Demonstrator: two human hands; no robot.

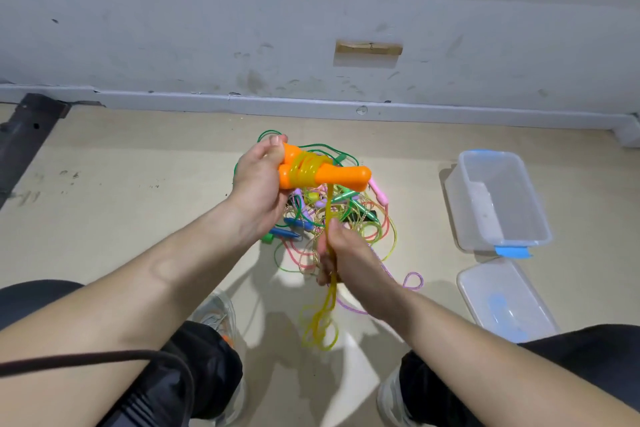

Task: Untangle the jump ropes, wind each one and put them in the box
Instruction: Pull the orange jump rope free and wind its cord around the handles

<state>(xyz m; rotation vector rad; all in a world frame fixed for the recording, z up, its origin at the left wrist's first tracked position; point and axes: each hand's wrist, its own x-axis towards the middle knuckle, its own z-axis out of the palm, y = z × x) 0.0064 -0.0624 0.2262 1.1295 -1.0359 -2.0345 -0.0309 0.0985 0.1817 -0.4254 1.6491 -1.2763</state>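
**Jump rope partly wound, long tail hanging**

Fingers of the left hand point(258, 180) curl tight round two orange handles point(343, 177), held side by side. The yellow rope point(304, 168) is wrapped a few times round their middle. One strand drops straight down into the right hand point(341, 253), whose fingers pinch it. Below that hand the rest hangs in loose loops just above the floor point(138, 184).

Under both hands lies the pile of other ropes point(367, 222), green, pink, blue and purple, all mixed up. The clear box point(540, 218) sits open off to the right, apart from the pile. Its lid point(485, 305) lies nearer the person.

The hanging loops look ready to twist into a knot, or to snag the pile if they swing over it. If the pinched strand goes slack, the wraps could slide off the smooth handles.
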